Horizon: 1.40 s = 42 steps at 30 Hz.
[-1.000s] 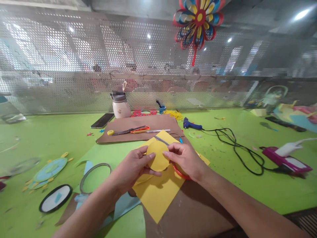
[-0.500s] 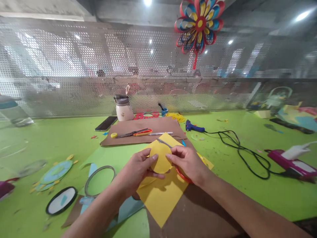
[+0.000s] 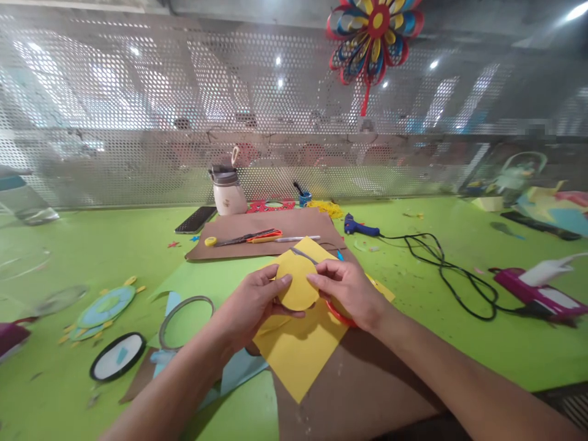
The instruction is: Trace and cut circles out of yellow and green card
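Both hands pinch a yellow paper circle (image 3: 296, 285) just above the table. My left hand (image 3: 250, 306) grips its left edge between thumb and fingers. My right hand (image 3: 346, 291) holds its right edge, and red-handled scissors (image 3: 339, 313) hang from that hand, their grey blade showing behind the circle. Below the circle lies a yellow paper sheet (image 3: 298, 352) on a brown cardboard sheet (image 3: 362, 386).
On the green table (image 3: 92, 245) sit a second cardboard sheet (image 3: 271, 229) with orange scissors (image 3: 250, 237) and tape, a cream bottle (image 3: 227, 193), a phone (image 3: 195, 219), a blue glue gun (image 3: 361, 228) with black cord, rings (image 3: 184, 318) at left, and a perforated metal screen (image 3: 138, 122) behind.
Both hands keep hold of the yellow circle and have turned it slightly. The view has shifted a little; nothing on the table has moved.
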Each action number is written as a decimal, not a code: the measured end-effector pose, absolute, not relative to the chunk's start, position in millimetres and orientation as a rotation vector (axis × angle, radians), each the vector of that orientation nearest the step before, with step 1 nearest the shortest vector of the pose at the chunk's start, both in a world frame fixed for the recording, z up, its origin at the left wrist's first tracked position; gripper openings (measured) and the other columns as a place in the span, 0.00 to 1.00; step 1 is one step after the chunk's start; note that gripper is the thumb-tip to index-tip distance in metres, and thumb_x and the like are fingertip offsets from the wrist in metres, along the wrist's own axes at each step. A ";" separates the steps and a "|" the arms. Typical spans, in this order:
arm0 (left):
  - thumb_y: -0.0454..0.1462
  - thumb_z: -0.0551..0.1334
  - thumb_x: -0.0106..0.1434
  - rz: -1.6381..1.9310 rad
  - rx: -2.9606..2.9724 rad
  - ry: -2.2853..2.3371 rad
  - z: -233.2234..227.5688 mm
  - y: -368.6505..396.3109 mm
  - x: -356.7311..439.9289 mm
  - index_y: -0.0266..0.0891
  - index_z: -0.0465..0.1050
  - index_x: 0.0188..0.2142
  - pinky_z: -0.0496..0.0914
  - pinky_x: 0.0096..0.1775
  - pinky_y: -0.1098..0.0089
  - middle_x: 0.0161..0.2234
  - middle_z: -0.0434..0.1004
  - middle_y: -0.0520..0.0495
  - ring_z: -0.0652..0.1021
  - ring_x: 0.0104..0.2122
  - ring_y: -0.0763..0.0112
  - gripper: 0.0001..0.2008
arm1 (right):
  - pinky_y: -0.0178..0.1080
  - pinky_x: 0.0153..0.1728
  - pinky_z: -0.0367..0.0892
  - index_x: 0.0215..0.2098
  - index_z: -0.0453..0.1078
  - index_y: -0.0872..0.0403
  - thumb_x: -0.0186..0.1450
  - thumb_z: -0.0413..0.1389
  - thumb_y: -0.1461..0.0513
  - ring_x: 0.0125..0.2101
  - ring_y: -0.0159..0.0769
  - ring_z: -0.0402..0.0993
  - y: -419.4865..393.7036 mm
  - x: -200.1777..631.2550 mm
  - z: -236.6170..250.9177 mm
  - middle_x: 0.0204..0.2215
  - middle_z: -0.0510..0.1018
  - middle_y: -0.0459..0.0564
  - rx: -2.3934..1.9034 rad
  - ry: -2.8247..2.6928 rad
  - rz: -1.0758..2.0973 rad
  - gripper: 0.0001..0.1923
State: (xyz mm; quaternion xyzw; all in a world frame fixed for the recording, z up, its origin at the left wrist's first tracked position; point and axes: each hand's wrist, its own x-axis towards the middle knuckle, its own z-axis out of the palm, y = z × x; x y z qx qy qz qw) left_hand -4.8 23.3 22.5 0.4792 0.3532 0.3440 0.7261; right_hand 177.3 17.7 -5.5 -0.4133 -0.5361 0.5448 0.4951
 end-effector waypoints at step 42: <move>0.38 0.64 0.62 0.769 1.039 0.758 21.5 27.1 -13.9 0.35 0.77 0.44 0.72 0.37 0.71 0.37 0.82 0.42 0.79 0.31 0.69 0.12 | 0.35 0.28 0.59 0.24 0.70 0.56 0.61 0.60 0.49 0.23 0.30 0.63 10.3 172.8 3.3 0.21 0.70 0.44 -0.929 -1.310 1.355 0.19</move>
